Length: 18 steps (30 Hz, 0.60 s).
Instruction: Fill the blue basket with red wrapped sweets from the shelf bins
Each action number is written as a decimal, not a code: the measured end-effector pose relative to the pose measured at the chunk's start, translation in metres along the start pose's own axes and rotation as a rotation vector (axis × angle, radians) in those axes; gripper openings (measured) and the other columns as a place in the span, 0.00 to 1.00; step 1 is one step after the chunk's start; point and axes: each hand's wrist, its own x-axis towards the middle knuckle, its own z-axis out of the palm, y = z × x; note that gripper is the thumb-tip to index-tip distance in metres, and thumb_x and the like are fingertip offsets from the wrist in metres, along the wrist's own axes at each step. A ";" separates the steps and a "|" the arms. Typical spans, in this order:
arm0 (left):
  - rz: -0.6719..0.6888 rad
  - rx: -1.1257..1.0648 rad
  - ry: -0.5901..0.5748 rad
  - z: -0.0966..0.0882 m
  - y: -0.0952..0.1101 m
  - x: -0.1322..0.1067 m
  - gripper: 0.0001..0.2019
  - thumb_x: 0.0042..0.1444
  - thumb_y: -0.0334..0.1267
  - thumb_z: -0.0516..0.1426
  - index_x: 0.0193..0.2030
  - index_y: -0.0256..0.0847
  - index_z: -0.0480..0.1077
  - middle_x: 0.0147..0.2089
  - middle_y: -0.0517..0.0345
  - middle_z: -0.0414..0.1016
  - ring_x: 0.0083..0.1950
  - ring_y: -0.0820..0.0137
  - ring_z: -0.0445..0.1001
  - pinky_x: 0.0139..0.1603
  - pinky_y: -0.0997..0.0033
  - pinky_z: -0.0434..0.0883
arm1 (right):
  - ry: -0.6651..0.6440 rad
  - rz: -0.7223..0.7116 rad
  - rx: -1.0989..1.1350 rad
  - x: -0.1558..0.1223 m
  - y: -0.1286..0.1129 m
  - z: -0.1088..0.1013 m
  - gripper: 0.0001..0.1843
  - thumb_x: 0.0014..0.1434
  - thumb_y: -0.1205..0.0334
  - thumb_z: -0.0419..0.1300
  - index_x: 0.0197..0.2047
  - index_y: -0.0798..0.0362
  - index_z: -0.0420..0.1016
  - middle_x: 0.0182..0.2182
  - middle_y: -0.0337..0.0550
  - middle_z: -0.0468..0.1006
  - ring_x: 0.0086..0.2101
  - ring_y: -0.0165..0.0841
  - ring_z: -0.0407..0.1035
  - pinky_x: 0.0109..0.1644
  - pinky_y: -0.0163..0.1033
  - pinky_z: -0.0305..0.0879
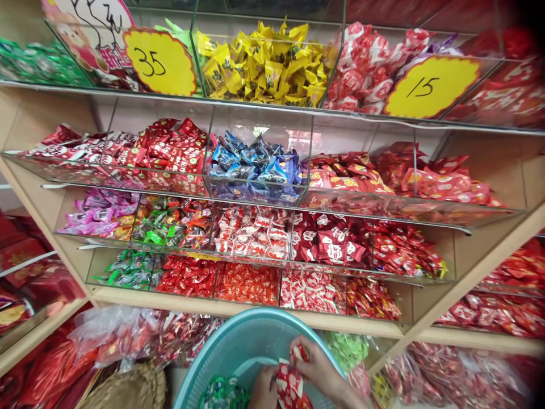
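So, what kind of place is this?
Most likely a sweet shop selling loose candy. Tiered clear bins hold heaps of wrapped sweets, yellow price tags read 35 and 15, and the left hand and right hand hold red-and-white sweets over a teal basin.

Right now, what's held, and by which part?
A bunch of red-and-white candies over the teal basin: right hand pinches its top end, left hand grips its left side.
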 end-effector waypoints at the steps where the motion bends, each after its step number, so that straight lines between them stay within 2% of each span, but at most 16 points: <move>1: -0.009 -0.007 0.000 -0.001 0.000 0.000 0.23 0.47 0.27 0.46 0.49 0.34 0.71 0.51 0.49 0.74 0.55 0.66 0.69 0.58 0.71 0.61 | 0.009 -0.004 -0.063 0.000 0.008 0.009 0.08 0.46 0.67 0.54 0.33 0.52 0.65 0.24 0.34 0.69 0.25 0.28 0.63 0.28 0.31 0.60; 4: -0.041 -0.002 -0.013 -0.004 0.000 0.001 0.24 0.48 0.26 0.45 0.52 0.35 0.69 0.51 0.51 0.74 0.54 0.67 0.70 0.57 0.73 0.61 | 0.031 -0.017 -0.191 0.006 0.030 0.024 0.08 0.44 0.69 0.54 0.31 0.52 0.67 0.27 0.36 0.72 0.31 0.31 0.66 0.36 0.34 0.62; 8: -0.118 0.066 -0.044 -0.006 0.004 0.002 0.29 0.47 0.23 0.46 0.59 0.30 0.62 0.53 0.48 0.73 0.55 0.69 0.70 0.57 0.77 0.61 | 0.017 0.011 -0.196 0.016 0.049 0.028 0.20 0.40 0.75 0.51 0.39 0.52 0.69 0.35 0.39 0.76 0.39 0.34 0.70 0.44 0.35 0.63; 10: -0.133 0.072 -0.044 -0.006 0.007 0.001 0.29 0.49 0.23 0.45 0.61 0.27 0.59 0.56 0.45 0.70 0.57 0.70 0.68 0.58 0.78 0.59 | 0.025 0.029 -0.248 0.016 0.052 0.027 0.25 0.40 0.77 0.49 0.42 0.53 0.70 0.38 0.40 0.77 0.43 0.35 0.70 0.48 0.36 0.63; 13: -0.141 0.049 -0.014 -0.005 0.010 -0.002 0.29 0.49 0.22 0.45 0.60 0.28 0.60 0.60 0.46 0.67 0.60 0.71 0.65 0.61 0.77 0.55 | 0.028 0.048 -0.421 0.012 0.049 0.024 0.27 0.43 0.77 0.48 0.46 0.55 0.70 0.43 0.46 0.77 0.46 0.37 0.70 0.51 0.38 0.63; 18: -0.106 0.037 -0.010 0.000 0.007 -0.001 0.29 0.47 0.23 0.47 0.59 0.30 0.62 0.61 0.48 0.66 0.62 0.69 0.63 0.63 0.76 0.55 | 0.026 0.018 -0.707 0.005 0.046 0.024 0.33 0.47 0.78 0.49 0.57 0.57 0.65 0.54 0.52 0.71 0.53 0.38 0.66 0.55 0.39 0.62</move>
